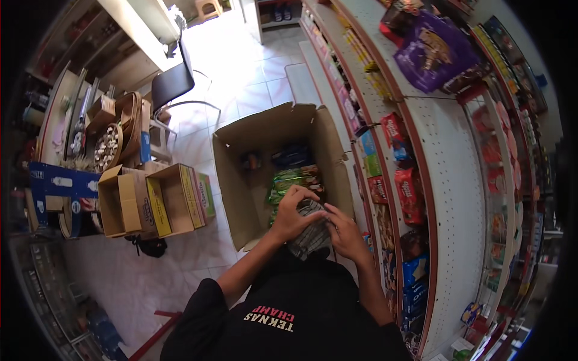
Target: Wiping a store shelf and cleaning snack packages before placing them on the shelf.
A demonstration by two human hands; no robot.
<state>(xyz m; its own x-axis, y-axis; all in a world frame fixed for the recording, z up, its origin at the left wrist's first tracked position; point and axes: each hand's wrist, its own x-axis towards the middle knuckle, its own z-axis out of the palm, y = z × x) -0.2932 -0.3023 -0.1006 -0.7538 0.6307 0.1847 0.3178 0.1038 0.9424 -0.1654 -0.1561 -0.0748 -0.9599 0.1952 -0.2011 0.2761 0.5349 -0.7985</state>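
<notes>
My left hand (293, 214) and my right hand (347, 232) meet above the near side of a large open cardboard box (241, 194). The left fingers curl while its thumb reaches toward the right fingertips. Whether a small thing is pinched between them cannot be made out. Grey checked fabric (309, 237) shows beneath and between the hands, possibly my clothing. Inside the box lie shiny green packets (284, 180), dark blue packets (293, 156) and a small dark packet (251, 161). My hands and the fabric hide the box's near right part.
Shelves (451, 189) of snack packets run along my right, with a purple bag (431, 49) on top. Smaller open cartons (174, 198) stand left of the box, near a basket of small pale items (108, 146). A black chair (174, 85) stands beyond on the tiled floor (253, 85).
</notes>
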